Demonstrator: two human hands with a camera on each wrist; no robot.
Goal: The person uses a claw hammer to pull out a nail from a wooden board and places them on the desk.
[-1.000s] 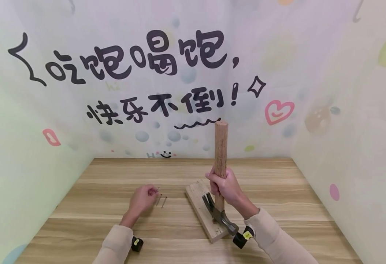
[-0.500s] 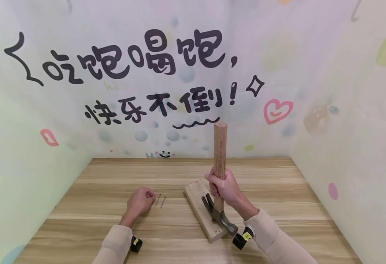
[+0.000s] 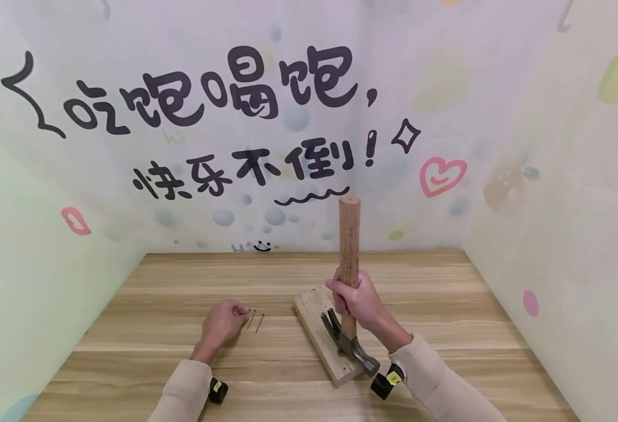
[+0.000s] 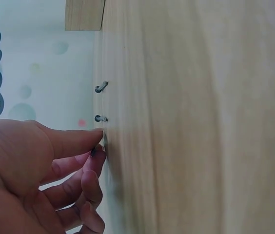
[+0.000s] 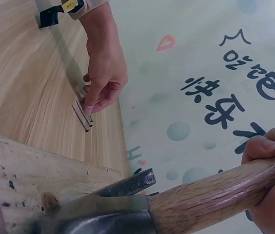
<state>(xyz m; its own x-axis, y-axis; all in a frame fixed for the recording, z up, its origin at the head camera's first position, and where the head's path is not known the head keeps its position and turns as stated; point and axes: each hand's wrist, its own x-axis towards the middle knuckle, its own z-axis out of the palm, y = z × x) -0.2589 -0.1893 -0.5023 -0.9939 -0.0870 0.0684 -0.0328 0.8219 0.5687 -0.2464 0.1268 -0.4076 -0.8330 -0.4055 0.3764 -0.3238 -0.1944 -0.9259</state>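
Observation:
In the head view my right hand point(image 3: 360, 300) grips the wooden handle of a claw hammer point(image 3: 349, 240). The handle points up and the steel head is low, over a pale wooden block point(image 3: 311, 310). To the left, my left hand point(image 3: 223, 323) is down at the table, thumb and fingertips pinching a thin nail point(image 4: 94, 150), mostly hidden by the fingers in the left wrist view. Two more nails lie side by side just right of those fingertips, the farther nail point(image 3: 259, 323) being nearer the block. The right wrist view shows the hammer head point(image 5: 108, 219) close above the block.
The wood-grain table point(image 3: 145, 328) ends at a printed backdrop point(image 3: 209, 223) with black lettering; pale side walls flank it. Each wrist carries a black camera, the left camera point(image 3: 217, 390) near the table and the right camera point(image 3: 387, 382) beside the hammer head.
My left hand has shifted slightly left and lower with its nail, now beside the other two. The right hand and hammer stay nearly still; the whole head view drifts a little.

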